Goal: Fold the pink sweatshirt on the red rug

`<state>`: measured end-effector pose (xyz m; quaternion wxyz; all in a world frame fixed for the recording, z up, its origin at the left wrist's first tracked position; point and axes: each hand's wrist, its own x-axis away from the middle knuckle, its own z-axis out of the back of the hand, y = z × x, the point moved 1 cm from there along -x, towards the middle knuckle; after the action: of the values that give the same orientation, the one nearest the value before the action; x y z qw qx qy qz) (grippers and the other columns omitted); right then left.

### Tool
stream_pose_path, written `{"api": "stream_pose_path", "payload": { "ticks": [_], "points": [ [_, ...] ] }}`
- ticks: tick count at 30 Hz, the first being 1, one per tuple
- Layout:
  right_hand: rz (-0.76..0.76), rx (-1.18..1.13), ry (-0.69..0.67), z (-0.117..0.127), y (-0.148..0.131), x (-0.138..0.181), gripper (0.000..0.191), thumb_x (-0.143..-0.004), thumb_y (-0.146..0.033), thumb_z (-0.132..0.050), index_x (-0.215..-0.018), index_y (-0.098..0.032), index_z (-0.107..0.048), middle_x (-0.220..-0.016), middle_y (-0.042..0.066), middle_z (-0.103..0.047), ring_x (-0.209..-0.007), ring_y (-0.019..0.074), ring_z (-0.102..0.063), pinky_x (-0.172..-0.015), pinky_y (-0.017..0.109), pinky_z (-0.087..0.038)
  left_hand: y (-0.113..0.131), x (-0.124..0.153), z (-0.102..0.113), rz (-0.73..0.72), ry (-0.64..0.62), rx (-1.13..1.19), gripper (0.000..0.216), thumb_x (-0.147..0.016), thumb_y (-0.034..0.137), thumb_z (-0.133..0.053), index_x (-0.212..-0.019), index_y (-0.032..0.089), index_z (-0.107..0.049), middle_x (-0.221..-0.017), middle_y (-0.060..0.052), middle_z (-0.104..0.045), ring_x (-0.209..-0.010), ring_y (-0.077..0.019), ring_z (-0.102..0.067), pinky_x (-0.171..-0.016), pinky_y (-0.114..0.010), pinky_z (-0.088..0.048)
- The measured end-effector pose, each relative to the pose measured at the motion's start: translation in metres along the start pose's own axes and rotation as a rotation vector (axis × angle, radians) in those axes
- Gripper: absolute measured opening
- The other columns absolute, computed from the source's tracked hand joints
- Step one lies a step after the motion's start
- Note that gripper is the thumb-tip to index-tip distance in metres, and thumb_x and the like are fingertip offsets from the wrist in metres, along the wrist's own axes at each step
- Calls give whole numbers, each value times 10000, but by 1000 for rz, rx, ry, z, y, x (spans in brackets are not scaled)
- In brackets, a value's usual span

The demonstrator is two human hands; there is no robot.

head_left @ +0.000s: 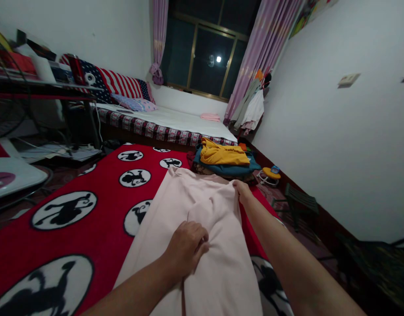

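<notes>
Pale pink garment (205,228), spread lengthwise over the red blanket (90,219) with its black-and-white medallions. Nearest, left hand (187,248) pressed down on the cloth, fingers curled and pinching a small ridge of fabric just right of the middle. Farther out, right hand (241,189) closed on the garment's far right edge, apparently gripping a fold, though fingertips hidden under the cloth. Between the two hands, a soft crease running up the fabric.

Risk here: with the near pinch so shallow, a pull from the far hand likely to slip the cloth free and bunch it sideways, leaving the crease set crooked. Right edge lay close to the blanket's side, so a hard tug could have dragged it over onto the floor.

Beyond, a yellow garment (223,154) heaped on a teal one (251,166), close enough to catch a flung edge. Farther back, a bed (175,120) beneath a dark window (205,57).
</notes>
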<state>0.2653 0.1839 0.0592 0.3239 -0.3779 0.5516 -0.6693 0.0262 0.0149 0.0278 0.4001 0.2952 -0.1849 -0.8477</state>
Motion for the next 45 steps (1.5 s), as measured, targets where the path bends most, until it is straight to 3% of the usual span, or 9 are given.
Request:
{"api": "stream_pose_path", "payload": {
  "ticks": [7, 14, 20, 25, 31, 34, 37, 41, 45],
  "points": [
    [102, -143, -24, -9, -8, 0, 190, -666, -188, -496, -540, -224, -359, -445, -54, -464, -472, 116, -502, -473, 213, -458, 8, 11, 13, -218, 323, 11, 75, -860, 149, -510, -794, 186, -521, -790, -40, -570, -782, -197, -496, -743, -338, -374],
    [220, 105, -59, -18, 23, 1, 72, -705, -243, -587, -698, -172, -590, -629, 4, -636, -554, 137, -608, -513, 228, -487, 0, 6, 5, 29, 42, -75, 54, -810, 171, -580, -764, 184, -555, -793, -30, -603, -792, -203, -519, -797, -362, -385],
    [368, 654, 38, 14, 33, 18, 98, -685, -246, -640, -759, -184, -656, -843, 78, -699, -876, 246, -652, -737, 321, -494, 3, 4, 7, 106, 64, -51, 68, -854, 254, -554, -875, 203, -594, -897, -29, -604, -826, -197, -549, -788, -337, -414],
    [414, 1022, -1, 14, 22, 34, 73, -709, -185, -606, -710, -187, -679, -873, 122, -708, -935, 302, -653, -792, 372, -460, 5, 2, 10, 177, 54, -137, 142, -889, 289, -495, -929, 231, -618, -1040, -31, -573, -865, -188, -584, -749, -312, -437],
    [618, 1109, 83, -16, -15, 44, 294, -889, -313, -451, -1070, -189, -647, -983, 125, -699, -971, 270, -643, -794, 334, -440, 2, 0, 9, 238, 50, -195, 172, -903, 302, -466, -851, 228, -612, -978, -11, -594, -815, -168, -600, -684, -290, -425],
    [720, 1189, -143, -33, -2, 58, 371, -912, -366, -461, -1251, -244, -551, -979, 61, -715, -934, 206, -654, -754, 265, -439, 0, 0, 10, 229, 61, -188, 133, -885, 294, -488, -862, 226, -600, -982, -11, -590, -811, -165, -595, -682, -285, -425],
    [659, 1305, -283, -50, 9, 66, 291, -878, -308, -528, -1141, -245, -634, -997, 80, -718, -944, 233, -657, -757, 289, -444, 1, 1, 10, 215, 63, -177, 130, -884, 286, -482, -872, 228, -597, -998, -15, -583, -819, -164, -589, -693, -284, -430],
    [645, 1302, -234, -88, -10, 65, 214, -822, -194, -559, -968, -160, -711, -1028, 175, -698, -1012, 305, -630, -810, 356, -434, 1, 0, 10, 204, 53, -181, 127, -875, 278, -480, -887, 226, -595, -1029, -25, -572, -842, -171, -581, -711, -292, -439],
    [663, 1183, -278, -141, -22, 62, 230, -854, -292, -546, -1004, -234, -710, -1061, 81, -706, -990, 221, -639, -784, 267, -436, -1, 1, 9, 193, 45, -159, 96, -833, 245, -514, -873, 218, -597, -1034, -32, -573, -863, -179, -582, -728, -296, -448]
  ]
}}
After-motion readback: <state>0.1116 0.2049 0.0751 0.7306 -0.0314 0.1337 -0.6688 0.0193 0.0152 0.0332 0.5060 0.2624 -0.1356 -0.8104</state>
